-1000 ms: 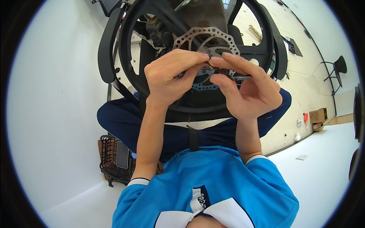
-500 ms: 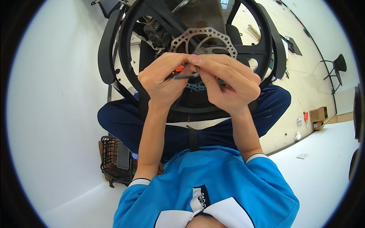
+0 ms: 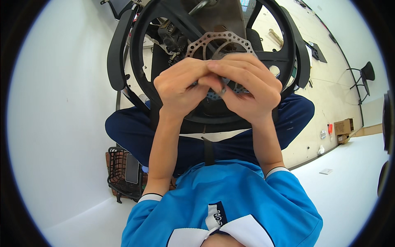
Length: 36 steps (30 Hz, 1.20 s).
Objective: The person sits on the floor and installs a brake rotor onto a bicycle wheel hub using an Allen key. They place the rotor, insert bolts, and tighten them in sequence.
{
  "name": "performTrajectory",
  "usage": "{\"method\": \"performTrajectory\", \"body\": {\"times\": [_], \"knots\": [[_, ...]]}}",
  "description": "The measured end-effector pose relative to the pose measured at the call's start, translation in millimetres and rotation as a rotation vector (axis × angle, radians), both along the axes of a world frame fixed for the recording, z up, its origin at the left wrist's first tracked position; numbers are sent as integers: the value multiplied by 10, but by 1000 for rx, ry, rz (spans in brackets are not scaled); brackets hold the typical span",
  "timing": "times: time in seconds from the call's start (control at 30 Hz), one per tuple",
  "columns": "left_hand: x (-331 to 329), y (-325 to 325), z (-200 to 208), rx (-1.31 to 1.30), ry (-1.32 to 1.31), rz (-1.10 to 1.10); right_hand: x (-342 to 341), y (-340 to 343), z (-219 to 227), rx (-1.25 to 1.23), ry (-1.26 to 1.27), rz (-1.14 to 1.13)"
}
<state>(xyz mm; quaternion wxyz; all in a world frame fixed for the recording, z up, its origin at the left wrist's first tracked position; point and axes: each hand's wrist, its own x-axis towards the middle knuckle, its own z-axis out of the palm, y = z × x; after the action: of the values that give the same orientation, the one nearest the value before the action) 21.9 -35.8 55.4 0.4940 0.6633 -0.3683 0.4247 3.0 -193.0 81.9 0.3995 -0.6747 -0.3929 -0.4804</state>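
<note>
While the left hand (image 3: 181, 84) and right hand (image 3: 256, 88) are held together above the disc (image 3: 222, 36), their fingers (image 3: 238, 74) are curled inward; a grey part (image 3: 223, 90) is glimpsed between them, but by which hand it is grasped cannot be told, and the disc is framed by the wheel (image 3: 290, 41)

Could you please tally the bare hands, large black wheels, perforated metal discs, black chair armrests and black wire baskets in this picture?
Bare hands: 2
Large black wheel: 1
Perforated metal disc: 1
Black armrests: 2
Black wire basket: 1
Total: 7
</note>
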Motion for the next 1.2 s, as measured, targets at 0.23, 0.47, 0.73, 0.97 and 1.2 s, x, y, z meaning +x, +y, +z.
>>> {"method": "performTrajectory", "body": {"times": [0.23, 0.47, 0.73, 0.97, 1.2], "knots": [[36, 92, 52, 107, 17, 15, -65, -44, -70, 1, 6, -6], [5, 155, 117, 350, 17, 306, -120, -144, -18, 17, 245, -17], [55, 132, 66, 391, 48, 326, -103, -228, -76, 36, 271, 69], [-3, 120, 99, 327, -23, 300, -253, -251, -33, 386, 248, 134], [-83, 469, -43, -15, 233, 479, -410, 115, -514, 101, 475, -235]]}}
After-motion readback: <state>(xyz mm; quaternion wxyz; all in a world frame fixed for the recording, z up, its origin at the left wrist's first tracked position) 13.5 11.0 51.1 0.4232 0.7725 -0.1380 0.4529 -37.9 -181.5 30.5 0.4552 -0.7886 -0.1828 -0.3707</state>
